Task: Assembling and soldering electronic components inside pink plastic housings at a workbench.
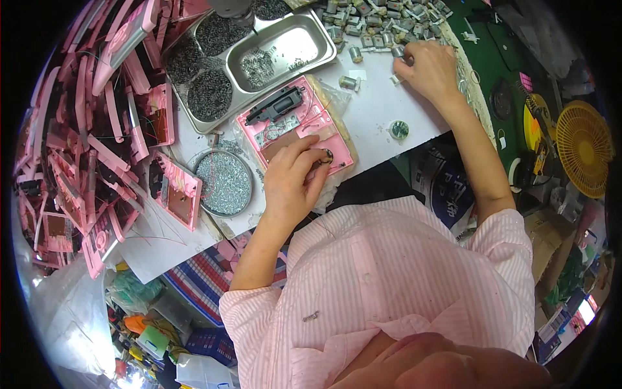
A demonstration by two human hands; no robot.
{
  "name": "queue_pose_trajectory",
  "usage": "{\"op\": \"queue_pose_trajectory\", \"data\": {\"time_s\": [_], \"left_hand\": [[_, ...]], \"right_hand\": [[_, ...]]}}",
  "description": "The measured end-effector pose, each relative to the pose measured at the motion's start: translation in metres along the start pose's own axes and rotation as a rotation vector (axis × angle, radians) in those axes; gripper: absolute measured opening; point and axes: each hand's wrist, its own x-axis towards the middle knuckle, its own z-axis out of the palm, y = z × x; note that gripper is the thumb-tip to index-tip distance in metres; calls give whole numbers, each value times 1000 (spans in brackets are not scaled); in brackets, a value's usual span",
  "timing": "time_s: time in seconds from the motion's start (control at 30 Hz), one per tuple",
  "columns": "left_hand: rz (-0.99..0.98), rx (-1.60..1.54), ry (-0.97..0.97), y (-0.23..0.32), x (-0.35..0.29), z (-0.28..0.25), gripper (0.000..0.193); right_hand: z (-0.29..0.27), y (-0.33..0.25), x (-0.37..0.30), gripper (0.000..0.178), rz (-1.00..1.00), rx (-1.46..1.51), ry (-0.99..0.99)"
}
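Observation:
My left hand is closed over the near side of an open pink plastic casing. Its thumb and fingers pinch a small round dark part, probably the end of a small motor. Inside the casing lie a black mechanism, thin wires and a brown board. Farther right, my right hand reaches to the front of a heap of small metal motors. Its fingertips close on one small motor. Another loose motor lies on the white tabletop between the hands.
Pink casings are piled high on the left. A steel tray holds dark screws and other small parts. A round dish of silvery screws stands near the front edge. Right lie a small green-topped round container and a yellow fan.

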Motion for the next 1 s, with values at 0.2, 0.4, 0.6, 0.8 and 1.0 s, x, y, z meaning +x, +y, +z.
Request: {"op": "queue_pose_trajectory", "data": {"time_s": [0.2,0.4,0.6,0.8,1.0], "left_hand": [[-243,-240,53,18,47,-7,29],[-247,-546,-134,23,93,5,25],[-352,-901,-84,30,96,29,25],[9,-585,-287,26,133,31,27],[115,38,106,-34,264,45,15]], "right_hand": [[-40,-36,-17,16,-9,1159,-412],[-61,-59,-36,20,92,1582,-505],[-54,-63,-61,15,315,1893,-190],[-33,-32,-67,14,402,2503,-375],[-28,-17,-74,20,365,2529,-321]]}}
